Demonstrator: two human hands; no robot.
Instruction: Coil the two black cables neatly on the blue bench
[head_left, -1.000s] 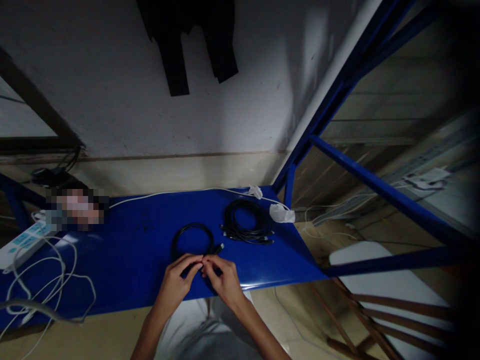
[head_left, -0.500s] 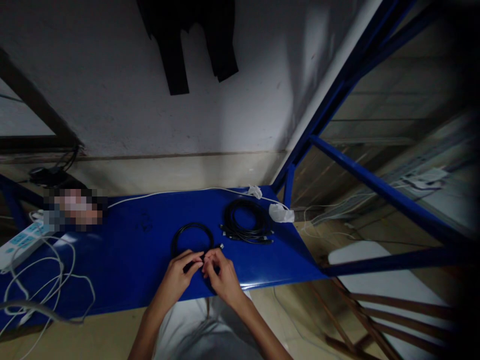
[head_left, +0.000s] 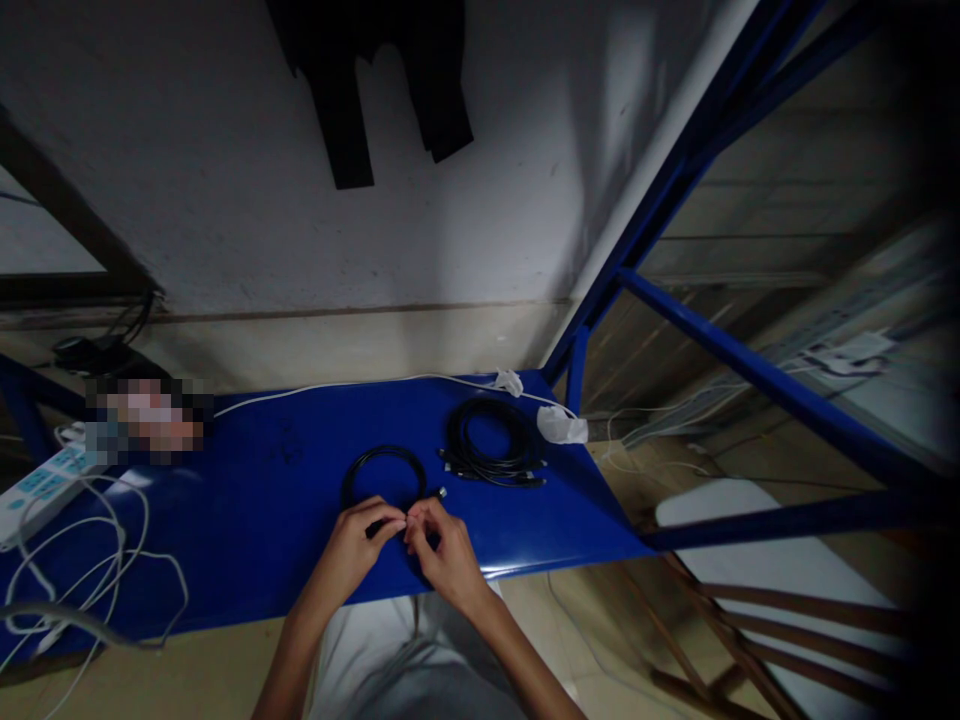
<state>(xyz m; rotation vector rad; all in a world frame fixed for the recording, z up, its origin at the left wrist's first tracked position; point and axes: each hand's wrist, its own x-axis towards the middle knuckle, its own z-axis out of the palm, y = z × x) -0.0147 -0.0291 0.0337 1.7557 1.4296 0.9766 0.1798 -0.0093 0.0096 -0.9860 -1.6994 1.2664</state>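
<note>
A coiled black cable (head_left: 385,450) lies on the blue table, with its near side running in between my hands. My left hand (head_left: 362,532) is closed in a pinch at the near part of this coil, thumb and forefinger together. Opposite it, my right hand (head_left: 440,545) is closed too, its fingertips meeting those of the left on the cable. Past the right forefinger sticks out a small metal-tipped plug (head_left: 442,492). The fingers hide the part of the coil they pinch, and any tie there is too small to see.
Several coiled black cables (head_left: 491,468) are heaped to the right of the hands. A white power strip (head_left: 37,487) with tangled white cords stands at the left. A white wire and crumpled white wrapping (head_left: 562,425) lie along the back; a wooden chair (head_left: 780,590) is at right.
My left fingertips have closed together and moved slightly right, up against the right fingertips. The coil and the right hand stay nearly in place.
</note>
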